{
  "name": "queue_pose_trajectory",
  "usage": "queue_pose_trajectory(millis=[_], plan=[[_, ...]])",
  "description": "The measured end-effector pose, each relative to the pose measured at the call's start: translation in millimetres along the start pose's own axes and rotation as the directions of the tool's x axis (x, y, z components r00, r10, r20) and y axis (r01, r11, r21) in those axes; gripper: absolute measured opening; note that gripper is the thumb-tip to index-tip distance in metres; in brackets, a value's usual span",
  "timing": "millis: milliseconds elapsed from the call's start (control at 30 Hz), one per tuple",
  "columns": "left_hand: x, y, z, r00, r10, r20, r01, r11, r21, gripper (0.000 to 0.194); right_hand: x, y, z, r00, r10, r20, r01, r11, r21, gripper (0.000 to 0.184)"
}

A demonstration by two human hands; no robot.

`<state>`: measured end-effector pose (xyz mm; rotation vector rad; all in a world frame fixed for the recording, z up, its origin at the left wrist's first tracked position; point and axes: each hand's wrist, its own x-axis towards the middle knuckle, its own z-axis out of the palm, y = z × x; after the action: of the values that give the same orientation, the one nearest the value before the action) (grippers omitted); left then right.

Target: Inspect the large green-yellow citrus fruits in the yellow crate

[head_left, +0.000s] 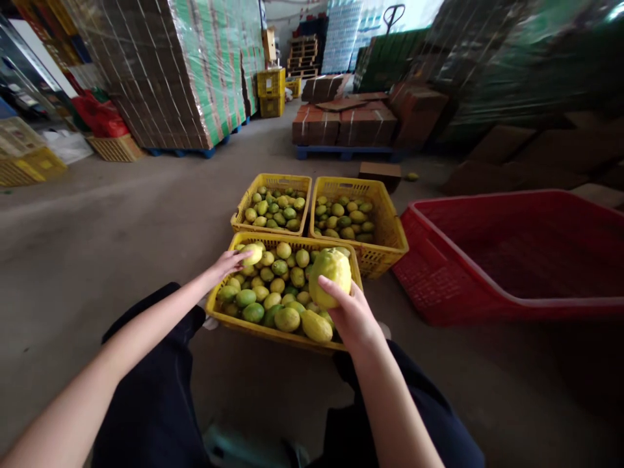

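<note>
In my right hand [353, 309] is a large, bumpy yellow-green lemon [330, 276], held up over the right side of the nearest yellow crate [273, 333]. My left hand [231, 263] grips a smaller pale yellow lemon [252, 254] above that crate's far left corner. Green and yellow lemons [279, 268] fill the crate between my knees. Two more yellow crates stand just behind it, a left one [237, 221] and a right one [387, 224], both with lemons inside.
A big red plastic crate [429, 260] stands to the right. Beyond the yellow crates are a small cardboard box [380, 174], one fruit on the floor [412, 177] and bundled cardboard [368, 125] on a blue pallet [341, 154]. A tall wrapped stack [195, 71] rises at the left back.
</note>
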<state>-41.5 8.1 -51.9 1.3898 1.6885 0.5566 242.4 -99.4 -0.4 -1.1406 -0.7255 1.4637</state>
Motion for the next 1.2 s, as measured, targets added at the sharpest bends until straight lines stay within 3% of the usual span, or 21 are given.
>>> queue_pose_trajectory(millis=[100, 167, 267, 367, 600, 867, 967, 1067, 1200], plan=[[-30, 20, -5.2, 0.991, 0.098, 0.093, -0.043, 0.882, -0.469, 0.062, -1, 6, 13, 0.992, -0.108, -0.063, 0.092, 0.972, -0.218, 0.060], [-48, 27, -1.7, 0.969, 0.214, 0.124, -0.101, 0.800, -0.591, 0.074, 0, 12, 20, 0.978, -0.200, -0.055, 0.172, 0.929, -0.329, 0.057], [-62, 26, 12.0, 0.936, 0.293, 0.195, -0.110, 0.770, -0.628, 0.087, 5, 21, 25, 0.965, -0.262, 0.009, 0.245, 0.890, -0.384, 0.053], [-61, 21, 27.8, 0.929, 0.288, 0.232, -0.052, 0.724, -0.687, 0.081, 13, 29, 27, 0.948, -0.314, 0.048, 0.303, 0.851, -0.429, 0.059], [-58, 29, 35.6, 0.932, 0.352, 0.085, -0.134, 0.553, -0.822, 0.070, 15, 33, 32, 0.944, -0.323, 0.072, 0.326, 0.867, -0.377, 0.066], [-73, 38, 31.1, 0.954, 0.301, -0.023, -0.137, 0.365, -0.921, 0.069, 16, 45, 43, 0.972, -0.222, 0.079, 0.236, 0.913, -0.332, 0.068], [-70, 38, 32.8, 0.967, 0.253, -0.026, -0.119, 0.360, -0.925, 0.068, 16, 46, 48, 0.974, -0.208, 0.085, 0.224, 0.928, -0.297, 0.068], [-70, 39, 37.2, 0.969, 0.246, -0.014, -0.121, 0.425, -0.897, 0.066, 16, 46, 51, 0.975, -0.203, 0.091, 0.220, 0.941, -0.259, 0.069], [-74, 44, 41.8, 0.947, 0.288, -0.141, -0.280, 0.528, -0.802, 0.072, 17, 46, 53, 0.976, -0.194, 0.101, 0.209, 0.963, -0.173, 0.067]])
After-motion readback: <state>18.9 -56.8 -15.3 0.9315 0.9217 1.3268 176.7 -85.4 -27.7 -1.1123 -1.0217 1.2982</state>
